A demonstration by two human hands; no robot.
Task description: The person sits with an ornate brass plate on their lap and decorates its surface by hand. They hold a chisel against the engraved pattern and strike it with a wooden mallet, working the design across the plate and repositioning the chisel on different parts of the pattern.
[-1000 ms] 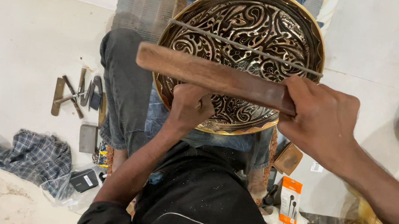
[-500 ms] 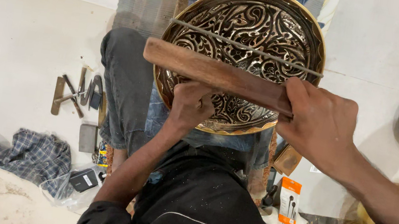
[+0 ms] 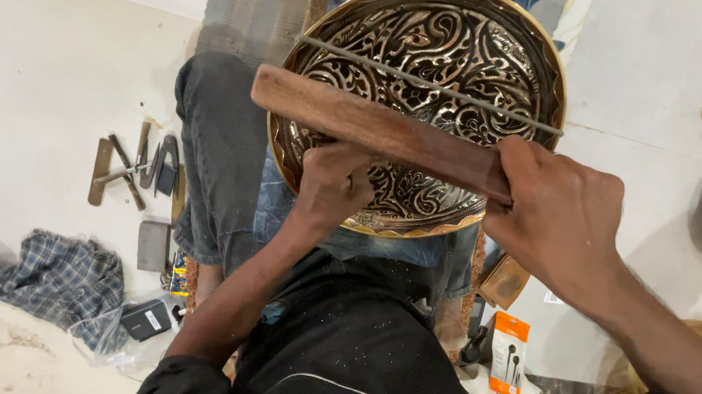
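Pale floor (image 3: pixel 43 44) strewn with metal tools (image 3: pixel 130 171) beside a checked cloth (image 3: pixel 56 279).

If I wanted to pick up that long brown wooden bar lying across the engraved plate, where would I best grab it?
Probably the free left end of the long brown wooden bar, coming from above. The right hand already wraps the other end, the left hand sits beneath the middle, and the bar lies flat over the round engraved brass plate, its narrow width easy to close fingers around.

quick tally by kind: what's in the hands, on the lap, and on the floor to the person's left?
Wooden block: 1
Engraved brass plate: 1
Thin metal rod: 1
Plaid cloth: 1
Cluster of small metal tools: 1, pieces too small to count
Total: 5
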